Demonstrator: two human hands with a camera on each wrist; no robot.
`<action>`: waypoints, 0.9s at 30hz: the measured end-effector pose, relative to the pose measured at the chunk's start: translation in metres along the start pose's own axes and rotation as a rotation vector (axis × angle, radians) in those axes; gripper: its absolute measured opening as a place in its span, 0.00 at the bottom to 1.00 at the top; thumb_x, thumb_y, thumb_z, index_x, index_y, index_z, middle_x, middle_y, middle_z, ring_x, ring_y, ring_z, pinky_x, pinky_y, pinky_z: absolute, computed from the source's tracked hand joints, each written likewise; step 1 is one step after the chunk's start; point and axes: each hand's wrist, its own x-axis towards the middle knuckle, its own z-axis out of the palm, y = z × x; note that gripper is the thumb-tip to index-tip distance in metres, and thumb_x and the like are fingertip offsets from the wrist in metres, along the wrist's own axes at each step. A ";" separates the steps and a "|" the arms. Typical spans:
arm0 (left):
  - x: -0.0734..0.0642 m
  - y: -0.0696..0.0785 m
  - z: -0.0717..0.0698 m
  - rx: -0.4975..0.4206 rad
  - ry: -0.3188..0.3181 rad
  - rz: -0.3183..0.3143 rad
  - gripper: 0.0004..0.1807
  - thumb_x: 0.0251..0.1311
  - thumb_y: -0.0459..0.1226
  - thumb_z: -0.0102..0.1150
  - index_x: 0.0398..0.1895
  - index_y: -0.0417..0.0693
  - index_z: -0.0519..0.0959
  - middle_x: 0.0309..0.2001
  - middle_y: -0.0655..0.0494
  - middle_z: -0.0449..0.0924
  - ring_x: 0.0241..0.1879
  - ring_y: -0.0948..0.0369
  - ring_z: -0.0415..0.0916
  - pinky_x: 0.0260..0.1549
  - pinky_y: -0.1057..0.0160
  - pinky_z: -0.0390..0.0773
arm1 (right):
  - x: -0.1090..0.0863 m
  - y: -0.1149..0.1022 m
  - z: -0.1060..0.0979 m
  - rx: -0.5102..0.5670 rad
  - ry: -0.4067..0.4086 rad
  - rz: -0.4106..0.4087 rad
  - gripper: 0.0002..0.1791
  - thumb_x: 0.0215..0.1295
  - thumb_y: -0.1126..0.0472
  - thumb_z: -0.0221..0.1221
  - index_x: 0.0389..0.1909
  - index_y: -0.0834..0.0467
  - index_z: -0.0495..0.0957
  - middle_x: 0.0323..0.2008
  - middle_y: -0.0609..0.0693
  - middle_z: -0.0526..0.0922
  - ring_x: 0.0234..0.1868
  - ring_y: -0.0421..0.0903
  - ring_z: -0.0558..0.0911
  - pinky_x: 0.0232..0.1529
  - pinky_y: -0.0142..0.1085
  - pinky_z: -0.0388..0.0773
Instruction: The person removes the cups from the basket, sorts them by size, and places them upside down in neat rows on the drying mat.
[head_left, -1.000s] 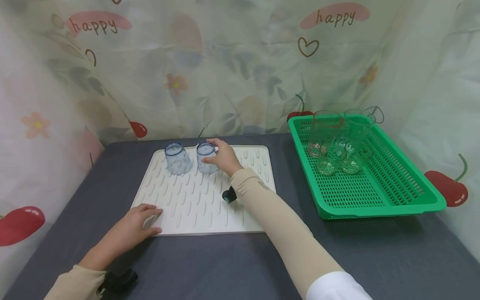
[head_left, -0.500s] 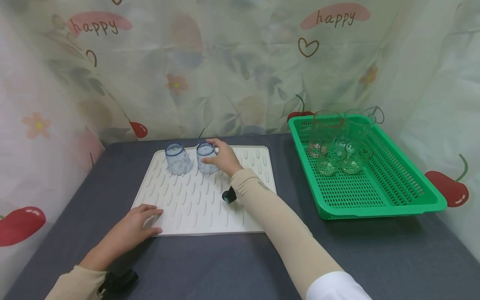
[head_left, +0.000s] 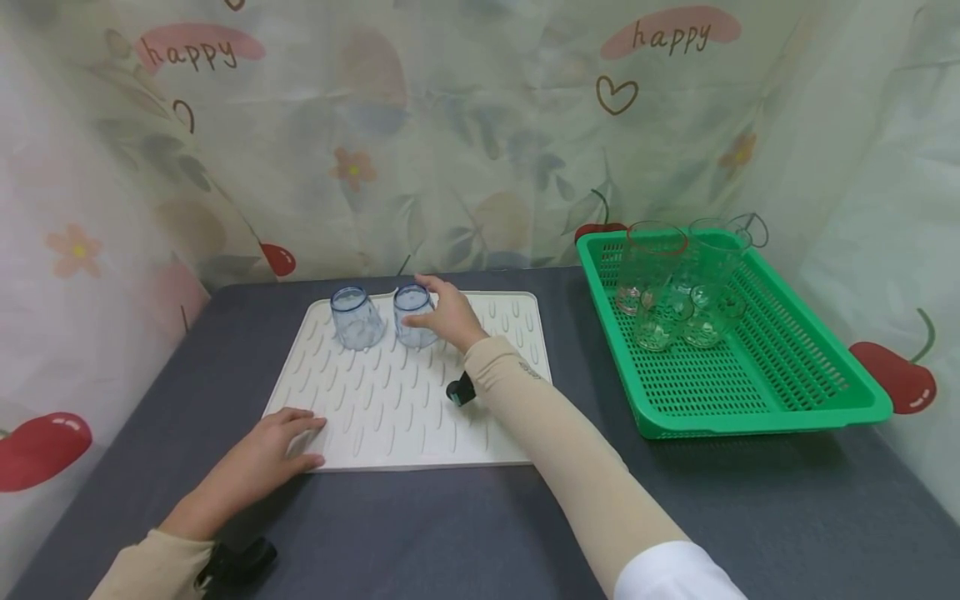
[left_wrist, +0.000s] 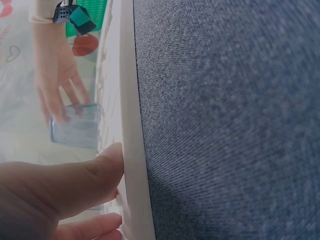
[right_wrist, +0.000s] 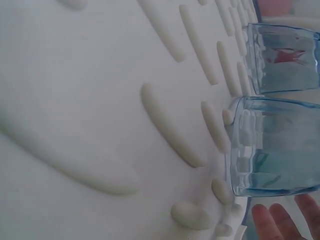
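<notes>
My right hand (head_left: 452, 317) is around a clear blue drinking glass (head_left: 409, 333), thumb in front and index finger behind its upper end. The glass stands upside down on a white ribbed mat (head_left: 390, 417). Several of this hand's fingertips (right_wrist: 261, 212) show beside the glass in the right wrist view. Just to the left, a matching blue glass (head_left: 357, 323) also stands upside down. My left hand (head_left: 266, 446) rests at the mat's front left corner, fingers spread and relaxed. Its thumb (left_wrist: 107, 162) lies against the mat's raised edge in the left wrist view.
A green slotted basket (head_left: 757, 421) stands on the right of the dark table (head_left: 450, 533). Inside, several clear glasses (head_left: 656, 321) and mugs gather toward its far left corner. A patterned curtain (head_left: 480, 142) hangs behind the table and along both sides.
My right index finger has risen very slightly at the back of the glass, and the forearm has shifted a touch. Both glasses and my left hand have stayed in place.
</notes>
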 end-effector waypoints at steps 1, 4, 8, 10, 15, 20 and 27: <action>0.000 0.000 0.000 0.000 -0.004 -0.004 0.29 0.50 0.42 0.72 0.54 0.35 0.78 0.53 0.38 0.76 0.54 0.41 0.73 0.53 0.41 0.73 | 0.000 0.000 -0.001 0.003 0.000 0.002 0.43 0.54 0.54 0.71 0.71 0.50 0.63 0.69 0.50 0.67 0.70 0.50 0.66 0.69 0.42 0.64; 0.000 0.001 0.000 -0.003 -0.007 -0.012 0.29 0.50 0.42 0.72 0.55 0.35 0.78 0.53 0.38 0.76 0.54 0.41 0.73 0.53 0.41 0.73 | 0.000 0.002 -0.003 0.028 0.003 0.010 0.43 0.54 0.53 0.71 0.71 0.51 0.63 0.68 0.52 0.68 0.70 0.50 0.66 0.69 0.42 0.64; 0.001 0.002 0.001 -0.005 -0.008 -0.011 0.29 0.51 0.41 0.72 0.54 0.34 0.78 0.53 0.38 0.76 0.54 0.41 0.73 0.53 0.41 0.73 | -0.001 0.002 -0.008 0.085 0.018 0.011 0.41 0.54 0.55 0.71 0.69 0.54 0.65 0.67 0.54 0.70 0.68 0.53 0.68 0.67 0.42 0.67; 0.001 0.002 0.001 -0.002 -0.013 -0.009 0.29 0.51 0.42 0.72 0.54 0.34 0.78 0.53 0.37 0.76 0.54 0.41 0.73 0.53 0.41 0.73 | -0.004 0.000 -0.012 0.118 0.026 0.021 0.40 0.55 0.56 0.71 0.68 0.55 0.66 0.66 0.55 0.71 0.67 0.55 0.69 0.66 0.43 0.68; 0.001 0.002 0.001 0.003 -0.013 -0.007 0.29 0.51 0.41 0.72 0.54 0.34 0.78 0.53 0.37 0.76 0.54 0.41 0.73 0.53 0.41 0.73 | -0.012 -0.012 -0.027 0.221 0.045 0.058 0.35 0.58 0.56 0.68 0.67 0.53 0.67 0.66 0.54 0.71 0.67 0.56 0.70 0.64 0.43 0.71; 0.002 0.002 0.001 0.000 -0.015 -0.007 0.29 0.51 0.42 0.71 0.55 0.35 0.78 0.53 0.37 0.76 0.55 0.41 0.73 0.54 0.41 0.72 | -0.025 -0.030 -0.046 0.314 0.065 0.049 0.32 0.61 0.54 0.67 0.66 0.50 0.68 0.65 0.53 0.71 0.66 0.53 0.71 0.64 0.43 0.72; 0.001 0.001 0.000 -0.001 -0.021 -0.020 0.30 0.51 0.42 0.71 0.55 0.35 0.78 0.54 0.37 0.75 0.55 0.40 0.72 0.54 0.40 0.72 | -0.052 -0.061 -0.077 0.502 0.117 -0.059 0.28 0.62 0.60 0.65 0.63 0.53 0.71 0.62 0.52 0.73 0.63 0.52 0.74 0.60 0.44 0.75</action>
